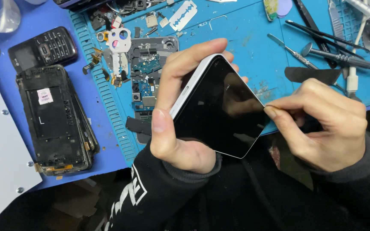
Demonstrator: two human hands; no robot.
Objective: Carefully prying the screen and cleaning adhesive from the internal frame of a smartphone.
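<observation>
Smartphone (221, 109) with white frame, black screen, tilted, held above blue mat (245, 38) edge. Left hand (180, 115) fingers clamped around its side. Right hand (322, 124) fingers pinched together on thin pick at phone's right corner. Opened phone (56, 119) lies far left; tweezers (317, 36) behind.

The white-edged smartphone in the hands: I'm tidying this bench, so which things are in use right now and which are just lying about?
In use:
- smartphone, gripped by the left hand
- right hand, pinching something thin at its corner

Lying about:
- keypad phone
- stack of phone frames
- razor blade
- tweezers
- blue mat
</observation>
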